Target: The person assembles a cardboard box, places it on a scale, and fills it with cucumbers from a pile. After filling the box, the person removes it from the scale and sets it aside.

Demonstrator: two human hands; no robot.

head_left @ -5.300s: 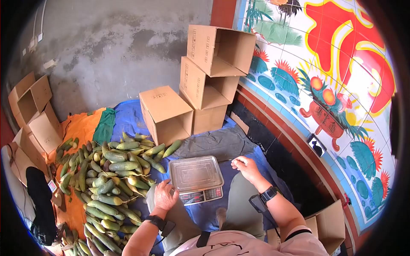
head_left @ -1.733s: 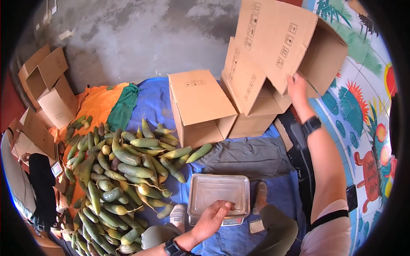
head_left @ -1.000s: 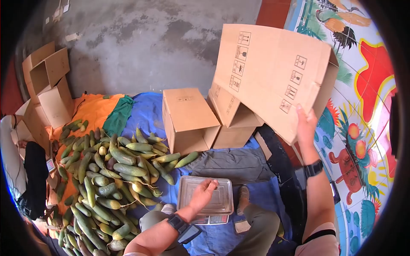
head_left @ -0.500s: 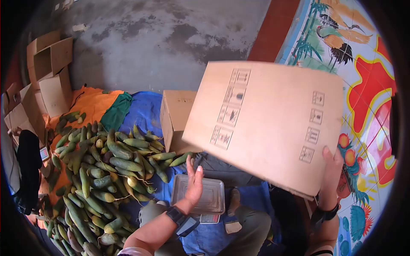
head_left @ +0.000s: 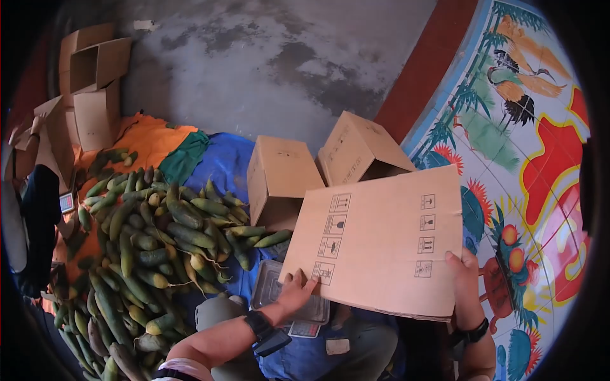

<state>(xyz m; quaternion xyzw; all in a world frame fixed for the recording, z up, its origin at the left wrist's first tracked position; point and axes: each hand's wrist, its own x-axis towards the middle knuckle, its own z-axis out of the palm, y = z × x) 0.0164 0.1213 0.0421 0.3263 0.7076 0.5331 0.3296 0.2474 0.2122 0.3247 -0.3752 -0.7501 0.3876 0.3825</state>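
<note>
head view: a big cardboard box is held in both hands

head camera shows a cardboard box (head_left: pixel 381 244) held up over the lap, with its wide printed side facing the camera. the box is gripped at its two lower corners. the left hand (head_left: pixel 297 292) is pressed on the lower left corner, with fingers spread flat on the printed side. the right hand (head_left: pixel 466 282) is closed around the lower right edge, with the thumb on the front and the other fingers hidden behind the cardboard. a dark band is worn on each wrist.

under the box, a clear plastic tray (head_left: pixel 270 293) is seen on a small scale (head_left: pixel 304 329), and most of it is covered by the box and the left hand. both are set on the blue sheet (head_left: pixel 219 168) that is spread over the ground.

a large pile of green cucumbers (head_left: pixel 152 247) is heaped on the left part of the sheet and on the orange cloth (head_left: pixel 149 140) beside it. a green cloth (head_left: pixel 184 155) is laid between the orange cloth and the blue sheet.

two more boxes are seen at the far edge of the sheet: one open box (head_left: pixel 279 181) is touching the pile, and one tipped box (head_left: pixel 359 152) is just beside it, against the painted tile wall (head_left: pixel 527 127). more empty boxes (head_left: pixel 82 82) are stacked at the far left corner, by the grey wall (head_left: pixel 273 63).
</note>
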